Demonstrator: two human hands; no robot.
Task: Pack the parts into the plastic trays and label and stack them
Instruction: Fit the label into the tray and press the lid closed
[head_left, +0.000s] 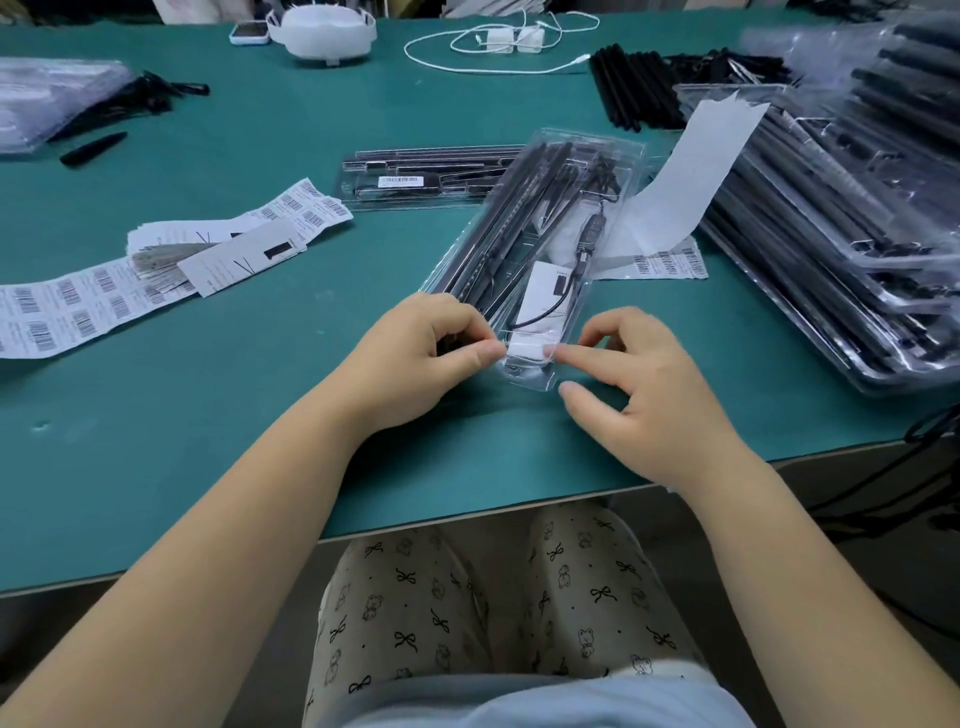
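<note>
barcode label sheets (78, 306), print unreadable; white label (527, 351) on tray (613, 171)

left hand (423, 345): fingers curled under, tips hidden; covers near-left corner of clear tray (540, 244).
white label (527, 352): print too small to read; unclear if stuck down yet.
barcode sheets (67, 306): cut off at left edge, codes illegible.
tray stack (852, 218): runs off right edge, top blurred, count can't tell.
far-left tray pile (47, 98): blurred, cut off at left edge.

clear plastic tray (524, 249), black parts inside, white label (524, 349) at near end
</note>
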